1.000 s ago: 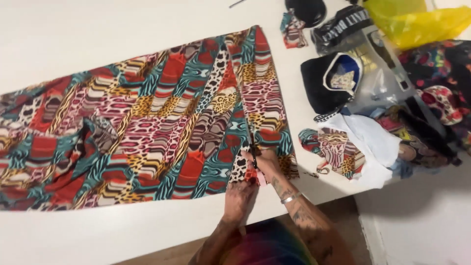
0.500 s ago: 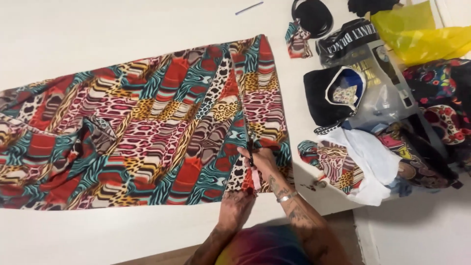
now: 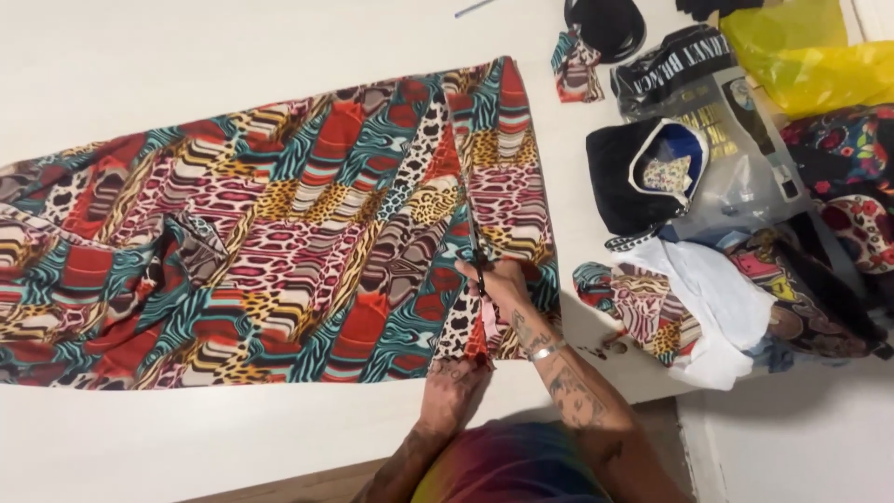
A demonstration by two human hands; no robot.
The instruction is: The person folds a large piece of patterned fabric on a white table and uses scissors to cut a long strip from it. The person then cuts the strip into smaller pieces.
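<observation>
The patterned fabric (image 3: 279, 242) lies spread on the white desk (image 3: 186, 65). The right hand (image 3: 503, 287) has its fingers clamped on scissors (image 3: 480, 265) in the cloth; the left hand (image 3: 453, 387) presses flat on its near edge. Piled cloth scraps (image 3: 652, 307) and bags (image 3: 810, 65) crowd the desk's right side.

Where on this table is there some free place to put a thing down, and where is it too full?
Free: the white table beyond the patterned fabric, and the strip between the fabric and the near edge, left of the left hand. Crowded: right of the right hand, where the bags and fabric pile lie close together.
</observation>
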